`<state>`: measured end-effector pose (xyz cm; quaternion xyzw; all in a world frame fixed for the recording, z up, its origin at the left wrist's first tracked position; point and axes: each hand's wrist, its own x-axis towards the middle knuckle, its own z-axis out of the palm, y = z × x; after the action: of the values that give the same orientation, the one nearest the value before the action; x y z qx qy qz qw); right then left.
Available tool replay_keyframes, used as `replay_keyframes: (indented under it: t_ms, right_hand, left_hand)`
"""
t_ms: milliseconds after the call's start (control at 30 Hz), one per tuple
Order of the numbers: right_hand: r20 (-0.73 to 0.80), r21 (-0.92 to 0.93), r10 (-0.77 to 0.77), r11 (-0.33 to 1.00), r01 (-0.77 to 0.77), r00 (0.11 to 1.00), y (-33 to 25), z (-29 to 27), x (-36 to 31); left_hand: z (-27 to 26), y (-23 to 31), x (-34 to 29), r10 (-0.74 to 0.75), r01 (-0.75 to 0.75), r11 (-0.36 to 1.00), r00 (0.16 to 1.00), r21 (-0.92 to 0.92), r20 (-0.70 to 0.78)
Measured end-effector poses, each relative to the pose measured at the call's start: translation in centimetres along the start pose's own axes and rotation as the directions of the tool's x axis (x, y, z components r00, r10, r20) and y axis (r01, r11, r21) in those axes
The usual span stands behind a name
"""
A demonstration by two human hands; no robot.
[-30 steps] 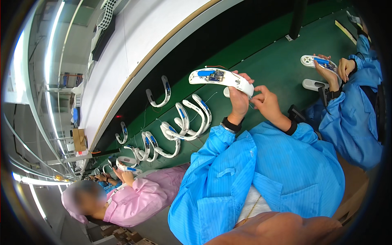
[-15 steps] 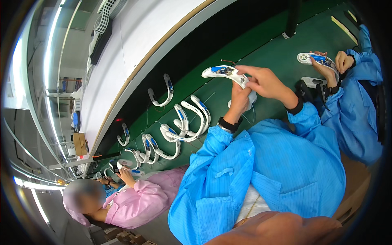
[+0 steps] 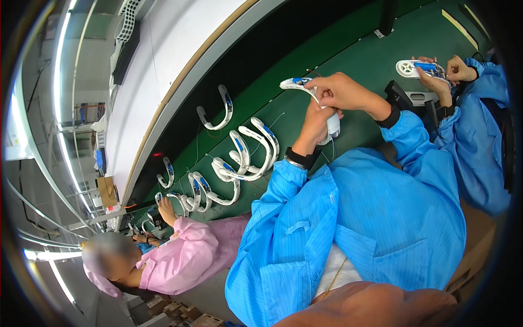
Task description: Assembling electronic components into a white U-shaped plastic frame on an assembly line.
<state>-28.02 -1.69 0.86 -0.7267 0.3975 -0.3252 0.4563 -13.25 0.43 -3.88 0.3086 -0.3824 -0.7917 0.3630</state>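
Between my hands is a white curved neck fan housing (image 3: 291, 84), with a blue part inside its raised arm and a thin reddish wire sticking out near it. My left hand (image 3: 316, 126) is closed around the lower part of the curve. A rounded white end (image 3: 333, 126) shows beside that palm, with thin wires hanging below. My right hand (image 3: 344, 91) has its thumb and fingers pinched on the raised arm, covering much of its inside. What the right fingertips press on is hidden.
Several similar white U-shaped housings (image 3: 260, 143) stand along the green work surface (image 3: 348, 60) to the left. A person in pink (image 3: 188, 250) works at far left. At right, a co-worker's hands (image 3: 436, 82) hold another housing. A white shelf edge (image 3: 180, 90) runs above.
The housing has tilted so its inside shows less. My right hand has shifted up along it. The person in pink has reached farther toward the row of housings.
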Motion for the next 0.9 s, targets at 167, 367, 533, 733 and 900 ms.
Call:
replay_keyframes:
  t_ms: [167, 367, 533, 733, 900]
  right_hand:
    - [-0.354, 0.322, 0.017, 0.941, 0.105, 0.935, 3.4, 1.6, 1.5]
    - [-0.496, 0.329, 0.166, 0.944, 0.007, 0.852, 4.1, -0.3, 3.9]
    - [-0.397, 0.504, 0.186, 0.862, 0.044, 0.899, 6.5, 0.5, 5.0]
    - [-0.492, 0.302, 0.114, 0.952, 0.046, 0.863, 5.7, 1.6, 1.4]
    - [-0.2, 0.267, 0.099, 0.963, -0.043, 0.975, 5.0, 5.8, -5.0]
  left_hand:
    - [0.1, -0.2, -0.2, -0.097, 0.099, 0.995, 0.989, 0.016, -0.114]
    - [0.2, -0.8, -0.1, -0.193, 0.19, 0.981, 0.971, -0.036, -0.142]
    - [-0.4, -0.5, 0.5, -0.281, 0.239, 0.948, 0.939, -0.209, -0.199]
    - [-4.8, 0.4, 0.8, -0.291, 0.099, 0.761, 0.935, -0.641, -0.201]
    - [-6.6, 2.5, 1.1, -0.171, -0.097, 0.771, 0.92, -0.63, -0.351]
